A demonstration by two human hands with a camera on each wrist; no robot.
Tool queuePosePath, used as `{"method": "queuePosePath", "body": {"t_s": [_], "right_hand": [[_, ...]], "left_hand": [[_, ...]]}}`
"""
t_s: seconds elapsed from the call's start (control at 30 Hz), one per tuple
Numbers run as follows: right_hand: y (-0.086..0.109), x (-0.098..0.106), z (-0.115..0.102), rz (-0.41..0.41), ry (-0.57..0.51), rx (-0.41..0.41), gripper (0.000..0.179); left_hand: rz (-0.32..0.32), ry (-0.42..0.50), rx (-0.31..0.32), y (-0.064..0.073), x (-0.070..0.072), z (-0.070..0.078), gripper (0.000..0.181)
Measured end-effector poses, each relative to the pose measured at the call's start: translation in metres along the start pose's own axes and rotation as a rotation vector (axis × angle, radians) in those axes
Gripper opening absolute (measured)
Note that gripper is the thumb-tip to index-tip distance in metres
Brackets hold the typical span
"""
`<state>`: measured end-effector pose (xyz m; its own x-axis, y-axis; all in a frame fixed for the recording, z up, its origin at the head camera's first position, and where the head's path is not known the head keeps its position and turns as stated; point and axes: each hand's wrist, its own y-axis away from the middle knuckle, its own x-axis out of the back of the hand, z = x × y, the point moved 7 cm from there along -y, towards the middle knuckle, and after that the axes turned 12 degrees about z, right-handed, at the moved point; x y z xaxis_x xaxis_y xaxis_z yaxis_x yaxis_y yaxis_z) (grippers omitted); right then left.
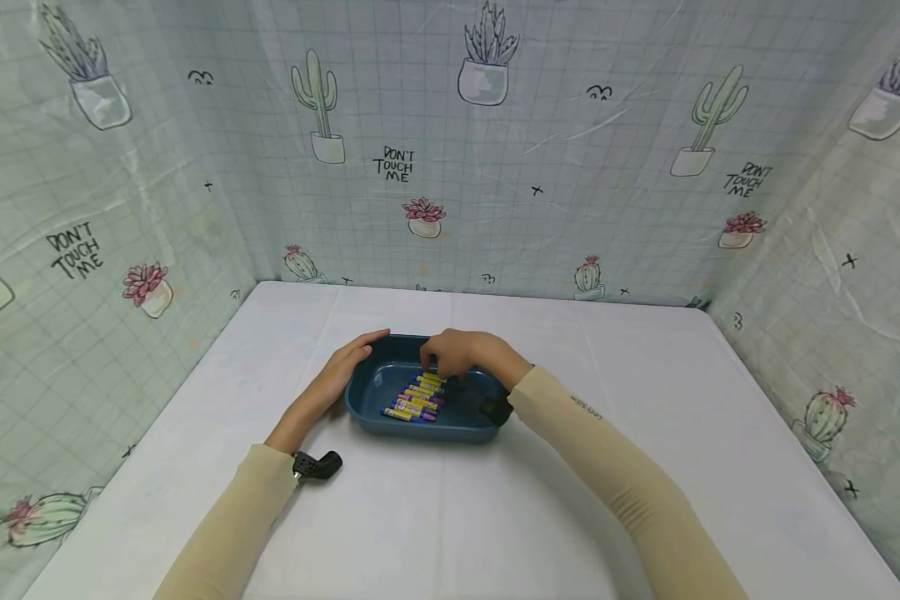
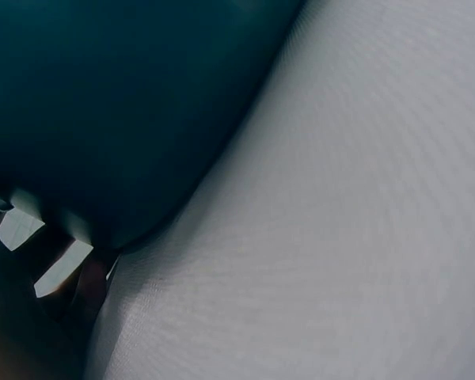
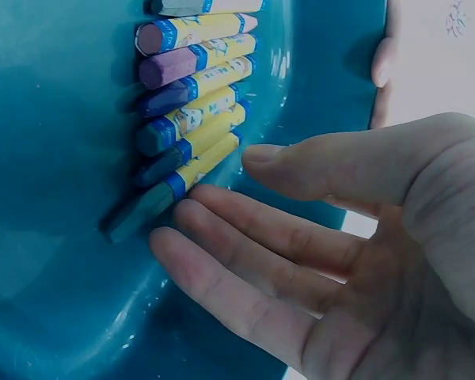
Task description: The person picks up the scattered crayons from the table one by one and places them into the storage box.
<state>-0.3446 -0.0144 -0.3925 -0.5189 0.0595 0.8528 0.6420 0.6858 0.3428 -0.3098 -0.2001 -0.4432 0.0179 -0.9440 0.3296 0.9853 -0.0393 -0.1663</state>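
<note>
A dark blue plastic tray [image 1: 423, 431] holds a row of oil pastels [image 1: 414, 406] with yellow wrappers, lying side by side. My left hand [image 1: 339, 372] rests along the tray's left side, its fingers straight against the outer wall. Over the far part of the tray, my right hand [image 1: 459, 352] reaches down to the end of the row. In the right wrist view, its slightly bent fingers lie beside a dark green pastel [image 3: 146, 212], fingertips right at it. The thumb is held apart from them, near the wrapped ends. Purple and blue pastels lie farther along the row.
The tray stands on a table with a white cloth [image 1: 435, 517]. A cactus-print curtain [image 1: 420, 100] surrounds the table at the back and both sides. A black wrist camera [image 1: 317, 465] sits under the left wrist, another [image 1: 496, 409] under the right, overlapping the tray's right end.
</note>
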Motion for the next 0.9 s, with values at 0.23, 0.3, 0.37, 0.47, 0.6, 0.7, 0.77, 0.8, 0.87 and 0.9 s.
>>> {"method": "queuePosePath", "body": {"t_s": [0.23, 0.3, 0.37, 0.47, 0.6, 0.7, 0.77, 0.8, 0.87, 0.9], "right_hand": [[0.007, 0.009, 0.001, 0.017, -0.053, 0.015, 0.04], [0.012, 0.013, 0.001, 0.027, -0.079, 0.027, 0.041], [0.017, 0.017, 0.0, 0.042, -0.107, 0.043, 0.042], [0.026, 0.025, 0.002, 0.08, -0.132, 0.068, 0.041], [0.043, 0.037, 0.013, 0.148, -0.162, 0.078, 0.041], [0.058, 0.046, 0.028, 0.195, -0.211, 0.07, 0.041], [0.069, 0.052, 0.039, 0.232, -0.242, 0.059, 0.04], [0.074, 0.054, 0.044, 0.251, -0.26, 0.053, 0.04], [0.084, 0.058, 0.057, 0.293, -0.29, 0.033, 0.039], [0.089, 0.059, 0.063, 0.315, -0.304, 0.019, 0.039]], "left_hand": [[0.004, -0.004, 0.002, 0.001, 0.0, 0.0, 0.047], [0.005, -0.005, 0.002, 0.002, 0.0, 0.0, 0.047], [0.005, -0.006, 0.006, 0.002, 0.0, 0.0, 0.047], [0.004, -0.009, 0.012, 0.003, 0.0, 0.0, 0.047], [-0.001, -0.013, 0.022, 0.002, -0.002, -0.001, 0.047], [-0.001, -0.02, 0.019, 0.002, -0.003, 0.001, 0.047], [0.002, -0.024, 0.019, 0.002, -0.003, 0.001, 0.048], [0.003, -0.026, 0.018, 0.002, -0.002, 0.001, 0.048], [0.008, -0.025, 0.02, 0.002, -0.001, 0.001, 0.048], [0.009, -0.022, 0.02, 0.002, 0.0, 0.0, 0.047]]}}
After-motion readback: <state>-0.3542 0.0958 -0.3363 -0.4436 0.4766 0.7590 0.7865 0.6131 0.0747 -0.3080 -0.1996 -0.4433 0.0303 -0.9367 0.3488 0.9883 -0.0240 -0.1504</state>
